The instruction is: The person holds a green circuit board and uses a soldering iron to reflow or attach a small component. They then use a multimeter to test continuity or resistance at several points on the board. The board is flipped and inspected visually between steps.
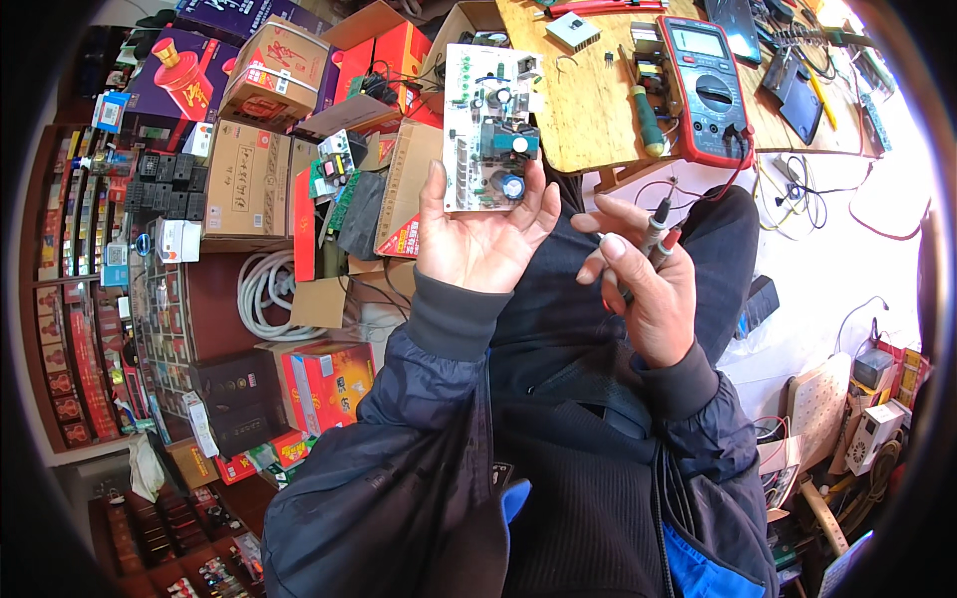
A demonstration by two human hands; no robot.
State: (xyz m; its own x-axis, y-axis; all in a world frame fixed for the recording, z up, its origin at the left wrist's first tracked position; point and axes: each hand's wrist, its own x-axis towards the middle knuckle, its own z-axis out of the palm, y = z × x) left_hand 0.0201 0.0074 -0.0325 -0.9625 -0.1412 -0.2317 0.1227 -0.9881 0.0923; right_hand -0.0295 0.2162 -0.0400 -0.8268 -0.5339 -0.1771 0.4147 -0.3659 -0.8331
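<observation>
My left hand (477,237) is raised palm up, its fingers and thumb closed round the lower end of a white circuit board (462,149). The board stands upright with its parts toward me: a green-blue block, a blue round capacitor and several small components. To its right, my right hand (648,289) grips a pair of test probes (656,234), dark and red at their ends. Above that hand, a red multimeter (704,92) with a round dial lies on the wooden table, its leads running down from its lower end. The probes are apart from the board.
Beside the multimeter lies a green-handled screwdriver (647,122) on the wooden table (578,110). A silver heatsink-like block (572,32) sits farther back. Cardboard boxes (249,184) and a coiled white cable (265,299) are at the left. Loose wires (797,194) trail at the right.
</observation>
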